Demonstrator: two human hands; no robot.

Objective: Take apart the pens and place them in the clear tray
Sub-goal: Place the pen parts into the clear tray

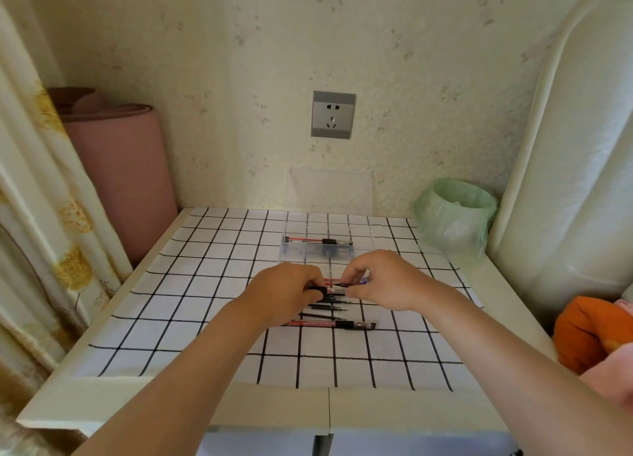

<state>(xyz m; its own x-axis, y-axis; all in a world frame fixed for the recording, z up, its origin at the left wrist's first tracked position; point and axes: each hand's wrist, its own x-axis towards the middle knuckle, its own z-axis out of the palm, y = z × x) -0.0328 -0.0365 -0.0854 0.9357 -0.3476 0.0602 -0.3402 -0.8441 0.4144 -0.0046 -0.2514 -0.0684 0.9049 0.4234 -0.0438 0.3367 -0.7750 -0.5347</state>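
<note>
Hands [286, 289] [383, 281] seemingly around one pen [335, 285]

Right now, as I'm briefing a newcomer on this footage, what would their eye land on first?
Two bare hands meeting mid-table: the left hand and right hand both hold one pen by a row of pen parts. Behind them sits the clear tray, one red pen inside, on the black-checked cloth.

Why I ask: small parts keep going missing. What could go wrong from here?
1. The left hand and right hand grip one pen right over the loose refills; a freed part might drop among them unseen.
2. Those thin refills lie loose on the checked cloth; a brushing wrist could roll them away.
</note>
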